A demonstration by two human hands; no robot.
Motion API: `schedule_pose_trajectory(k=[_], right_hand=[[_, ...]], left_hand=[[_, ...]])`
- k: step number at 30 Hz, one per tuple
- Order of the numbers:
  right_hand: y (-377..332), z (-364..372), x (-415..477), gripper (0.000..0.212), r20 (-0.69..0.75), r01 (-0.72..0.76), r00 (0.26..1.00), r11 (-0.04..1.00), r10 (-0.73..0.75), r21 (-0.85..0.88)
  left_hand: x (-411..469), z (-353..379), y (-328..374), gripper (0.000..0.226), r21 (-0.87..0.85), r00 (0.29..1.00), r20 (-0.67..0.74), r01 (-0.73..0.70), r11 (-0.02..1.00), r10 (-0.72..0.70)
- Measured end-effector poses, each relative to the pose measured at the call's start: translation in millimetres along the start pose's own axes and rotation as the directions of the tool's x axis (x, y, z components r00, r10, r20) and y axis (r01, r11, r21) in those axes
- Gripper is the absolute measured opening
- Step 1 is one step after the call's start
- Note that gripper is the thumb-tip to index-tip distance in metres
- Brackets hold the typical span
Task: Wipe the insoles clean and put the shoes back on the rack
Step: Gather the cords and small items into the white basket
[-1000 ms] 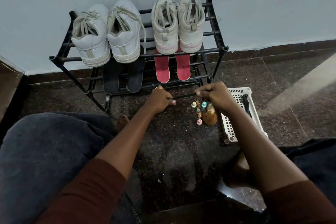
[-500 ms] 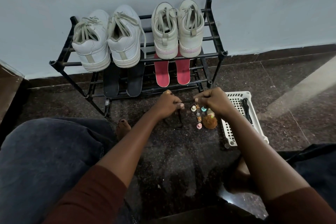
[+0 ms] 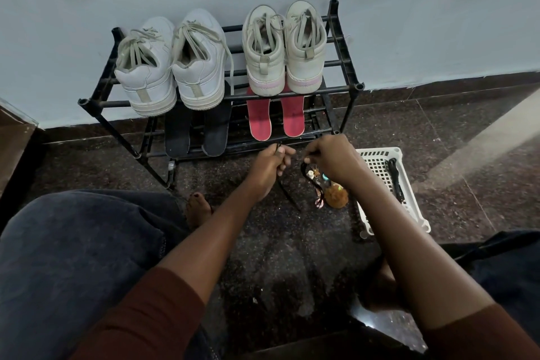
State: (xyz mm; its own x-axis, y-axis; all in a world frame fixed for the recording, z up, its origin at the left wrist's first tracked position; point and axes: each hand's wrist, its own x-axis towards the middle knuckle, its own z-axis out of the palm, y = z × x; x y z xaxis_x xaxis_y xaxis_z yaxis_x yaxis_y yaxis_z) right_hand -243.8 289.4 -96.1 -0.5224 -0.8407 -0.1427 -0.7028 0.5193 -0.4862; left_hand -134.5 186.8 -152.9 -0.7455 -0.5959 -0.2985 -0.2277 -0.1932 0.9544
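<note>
Hands close together: our left hand and right hand each pinch a thin black cord. Laced white shoes top the barred black rack; flat red insoles lie on the shelf beneath.

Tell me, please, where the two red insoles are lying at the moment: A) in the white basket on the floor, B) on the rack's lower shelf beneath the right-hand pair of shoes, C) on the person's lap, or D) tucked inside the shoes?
B: the red insoles lie side by side on the lower shelf of the rack, just below the beige shoes standing on its top shelf.
</note>
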Motion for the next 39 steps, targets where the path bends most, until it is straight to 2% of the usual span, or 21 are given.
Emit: schedule_pose_trajectory(k=[2,5,8,13,18,22,26,28,30,32,35,37,39], right_hand=[[-5.2,1.9,0.0,0.017,0.015,0.012,1.000,1.000,-0.012,0.008],[-8.7,7.2,0.0,0.014,0.009,0.015,1.000,0.999,-0.015,0.031],[-8.9,11.6,-0.8,0.012,-0.078,-0.001,0.997,0.995,0.009,0.101],[-9.6,14.0,-2.8,0.013,-0.201,-0.037,0.974,0.952,0.102,0.304],[-11.5,17.2,-5.2,0.022,-0.209,-0.054,0.962,0.875,0.174,0.482],[-14.0,20.1,-9.5,0.020,-0.242,-0.060,0.942,0.830,0.231,0.555],[-13.9,20.4,-7.9,0.014,-0.358,-0.022,0.917,0.920,0.174,0.392],[-10.5,20.1,-6.0,0.018,-0.393,-0.026,0.898,0.916,0.198,0.401],[-6.2,19.1,-5.6,0.019,-0.351,-0.057,0.893,0.843,0.283,0.535],[-3.8,20.0,-4.9,0.010,-0.207,-0.091,0.927,0.723,0.312,0.685],[-6.4,28.2,-6.9,0.018,0.049,-0.128,0.985,0.520,0.163,0.845],[-9.7,33.0,-9.7,0.020,0.106,-0.122,0.993,0.464,0.060,0.877],[-9.6,36.8,-9.4,0.018,0.138,-0.134,0.990,0.449,0.024,0.883]], left_hand=[[-2.7,7.8,1.8,0.032,-0.019,0.999,-0.011,-0.036,0.999,0.036],[-6.5,17.2,5.0,0.032,-0.113,0.999,0.044,-0.022,0.993,0.027],[-9.4,21.7,7.7,0.032,-0.254,0.996,0.086,0.029,0.967,-0.007],[-14.9,27.5,14.3,0.029,-0.351,0.997,0.073,0.042,0.935,-0.017],[-18.0,32.8,19.9,0.030,-0.351,0.998,0.059,0.024,0.936,-0.003],[-23.2,38.2,22.5,0.032,-0.319,0.998,0.068,0.023,0.947,-0.001],[-24.1,37.0,21.1,0.034,-0.230,0.992,0.127,0.020,0.973,0.009],[-22.7,35.0,21.7,0.032,-0.218,0.993,0.121,0.027,0.976,0.000],[-20.5,33.1,23.5,0.032,-0.259,0.997,0.073,0.037,0.965,-0.018],[-16.6,31.2,24.0,0.034,-0.311,1.000,0.017,0.029,0.950,-0.025],[-12.2,29.3,25.9,0.036,-0.407,0.999,-0.041,0.004,0.913,-0.023],[-10.3,28.4,27.7,0.037,-0.464,0.997,-0.080,-0.023,0.886,-0.016],[-8.7,27.1,28.4,0.037,-0.500,0.994,-0.114,-0.059,0.864,0.002]])
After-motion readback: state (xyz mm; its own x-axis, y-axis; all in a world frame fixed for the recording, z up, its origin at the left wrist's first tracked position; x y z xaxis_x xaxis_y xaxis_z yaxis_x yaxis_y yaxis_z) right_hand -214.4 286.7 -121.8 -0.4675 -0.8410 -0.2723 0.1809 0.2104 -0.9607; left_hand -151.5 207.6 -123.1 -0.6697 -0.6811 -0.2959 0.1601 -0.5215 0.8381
